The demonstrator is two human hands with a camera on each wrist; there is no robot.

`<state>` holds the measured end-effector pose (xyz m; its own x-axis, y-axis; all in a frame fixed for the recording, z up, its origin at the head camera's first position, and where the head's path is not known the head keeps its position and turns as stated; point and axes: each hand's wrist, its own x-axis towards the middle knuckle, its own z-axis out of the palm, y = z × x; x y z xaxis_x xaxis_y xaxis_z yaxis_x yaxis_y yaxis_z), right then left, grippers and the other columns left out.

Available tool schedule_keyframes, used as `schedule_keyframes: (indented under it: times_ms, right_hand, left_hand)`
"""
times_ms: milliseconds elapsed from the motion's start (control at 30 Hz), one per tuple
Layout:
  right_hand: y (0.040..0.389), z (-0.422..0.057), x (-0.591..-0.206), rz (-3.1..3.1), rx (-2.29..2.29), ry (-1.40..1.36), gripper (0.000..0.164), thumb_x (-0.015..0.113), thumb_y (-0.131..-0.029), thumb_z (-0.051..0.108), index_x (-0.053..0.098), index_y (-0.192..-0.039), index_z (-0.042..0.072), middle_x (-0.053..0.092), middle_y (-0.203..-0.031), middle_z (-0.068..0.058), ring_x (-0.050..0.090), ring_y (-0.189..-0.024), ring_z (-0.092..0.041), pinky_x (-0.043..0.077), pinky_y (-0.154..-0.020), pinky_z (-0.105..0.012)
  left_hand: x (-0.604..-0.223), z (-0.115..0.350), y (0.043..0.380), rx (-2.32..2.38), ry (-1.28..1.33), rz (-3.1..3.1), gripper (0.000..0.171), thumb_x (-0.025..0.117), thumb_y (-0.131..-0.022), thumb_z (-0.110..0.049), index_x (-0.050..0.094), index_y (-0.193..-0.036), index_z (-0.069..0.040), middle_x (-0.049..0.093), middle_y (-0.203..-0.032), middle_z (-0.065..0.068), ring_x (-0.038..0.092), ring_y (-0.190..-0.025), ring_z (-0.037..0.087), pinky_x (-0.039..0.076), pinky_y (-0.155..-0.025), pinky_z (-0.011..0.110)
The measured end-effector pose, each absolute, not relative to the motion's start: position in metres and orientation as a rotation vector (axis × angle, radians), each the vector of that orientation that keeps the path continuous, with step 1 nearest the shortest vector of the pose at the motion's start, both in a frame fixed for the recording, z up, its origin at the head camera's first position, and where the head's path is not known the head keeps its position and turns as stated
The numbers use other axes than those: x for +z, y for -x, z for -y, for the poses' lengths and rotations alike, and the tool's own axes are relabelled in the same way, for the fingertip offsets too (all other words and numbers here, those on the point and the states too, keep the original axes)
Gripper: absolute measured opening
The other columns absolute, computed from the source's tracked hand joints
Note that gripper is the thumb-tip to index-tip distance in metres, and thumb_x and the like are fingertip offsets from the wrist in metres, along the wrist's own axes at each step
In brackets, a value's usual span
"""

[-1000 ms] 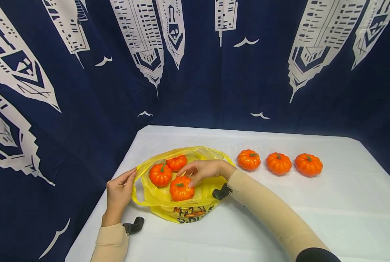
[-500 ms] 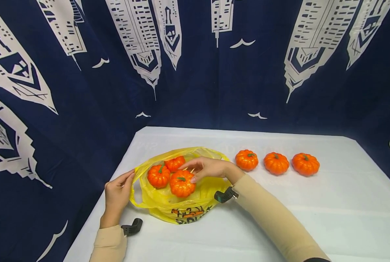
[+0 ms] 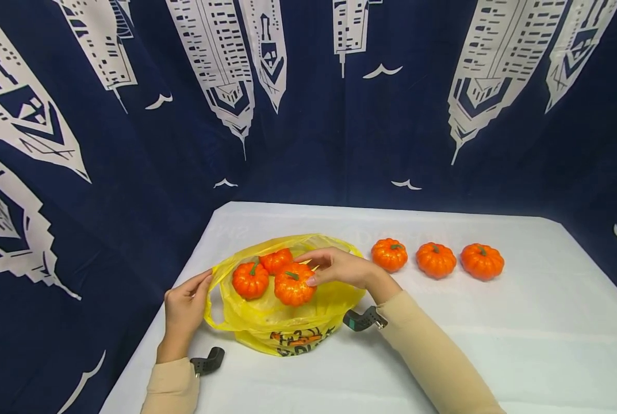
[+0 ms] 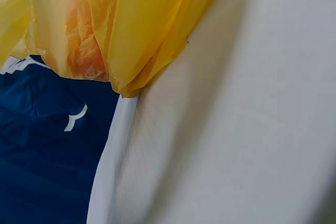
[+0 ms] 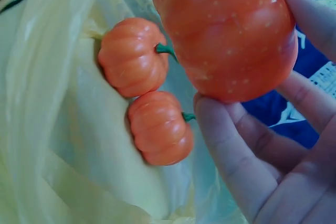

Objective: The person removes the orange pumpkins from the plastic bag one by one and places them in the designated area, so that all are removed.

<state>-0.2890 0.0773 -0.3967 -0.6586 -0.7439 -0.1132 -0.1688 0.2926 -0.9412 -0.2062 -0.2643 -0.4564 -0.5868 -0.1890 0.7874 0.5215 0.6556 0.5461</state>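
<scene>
Now, in head view, the right hand (image 3: 348, 270) holds one pumpkin (image 3: 291, 288), left of its palm, over the yellow bag (image 3: 253, 336) — the left hand (image 3: 183, 307) pinches the bag's edge. Left wrist: bag, not hand. Right wrist: two other pumpkins (image 5: 131, 59) inside.

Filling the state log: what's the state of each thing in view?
Yellow bag: open, mouth up
Left hand: pinches bag edge
Held pumpkin: gripped, at bag mouth
Right hand: holds that pumpkin
Bagged pumpkins: two, side by side
Loose pumpkins: three, in a row
White table: covered
Blue backdrop: hung, skyline upside down
</scene>
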Motion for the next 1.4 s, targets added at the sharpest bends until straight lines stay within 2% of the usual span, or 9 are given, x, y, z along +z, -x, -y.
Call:
schedule_keyframes:
  times_ms: [133, 367, 733, 1033, 1400]
  right_hand:
    - [0.282, -0.086, -0.398, -2.013, -1.449, 0.797, 0.054, 0.074, -0.09, 0.013, 0.056, -0.141, 0.008, 0.062, -0.132, -0.014, 0.058, -0.109, -0.023, 0.054, -0.091, -0.031]
    - [0.273, -0.101, -0.399, -2.031, -1.522, 0.761, 0.054, 0.073, -0.09, 0.015, 0.057, -0.141, 0.009, 0.058, -0.138, -0.013, 0.052, -0.119, -0.025, 0.052, -0.094, -0.031]
    - [0.262, -0.122, -0.398, -2.058, -1.584, 0.671, 0.054, 0.073, -0.09, 0.017, 0.056, -0.141, 0.008, 0.06, -0.131, -0.015, 0.058, -0.109, -0.023, 0.053, -0.091, -0.031]
    - [0.261, -0.134, -0.401, -2.028, -1.597, 0.635, 0.056, 0.073, -0.091, 0.016, 0.053, -0.142, 0.005, 0.058, -0.128, -0.018, 0.063, -0.101, -0.023, 0.055, -0.091, -0.031]
    - [0.262, -0.151, -0.4, -1.952, -1.656, 0.615, 0.053, 0.071, -0.092, 0.015, 0.053, -0.141, 0.007, 0.058, -0.125, -0.01, 0.061, -0.104, -0.023, 0.056, -0.091, -0.031]
  left_hand:
    - [-0.455, 0.263, 0.206, -1.007, 0.264, 1.969, 0.019, 0.076, -0.079, 0.013, 0.078, -0.096, 0.005, 0.076, -0.088, 0.023, 0.058, -0.09, -0.021, 0.047, -0.076, 0.0]
    - [-0.454, 0.262, 0.206, -1.025, 0.258, 1.974, 0.019, 0.076, -0.08, 0.012, 0.078, -0.097, 0.005, 0.076, -0.089, 0.022, 0.058, -0.09, -0.022, 0.047, -0.076, 0.0]
    - [-0.455, 0.26, 0.208, -1.015, 0.271, 1.959, 0.022, 0.077, -0.076, 0.015, 0.078, -0.096, 0.005, 0.075, -0.089, 0.024, 0.059, -0.089, -0.019, 0.046, -0.075, 0.0]
    - [-0.455, 0.261, 0.206, -1.014, 0.246, 1.981, 0.018, 0.076, -0.08, 0.012, 0.078, -0.097, 0.005, 0.076, -0.089, 0.023, 0.058, -0.09, -0.021, 0.047, -0.075, 0.0]
    - [-0.455, 0.262, 0.204, -0.977, 0.257, 1.972, 0.019, 0.076, -0.078, 0.014, 0.078, -0.095, 0.006, 0.075, -0.087, 0.023, 0.056, -0.088, -0.023, 0.046, -0.073, -0.001]
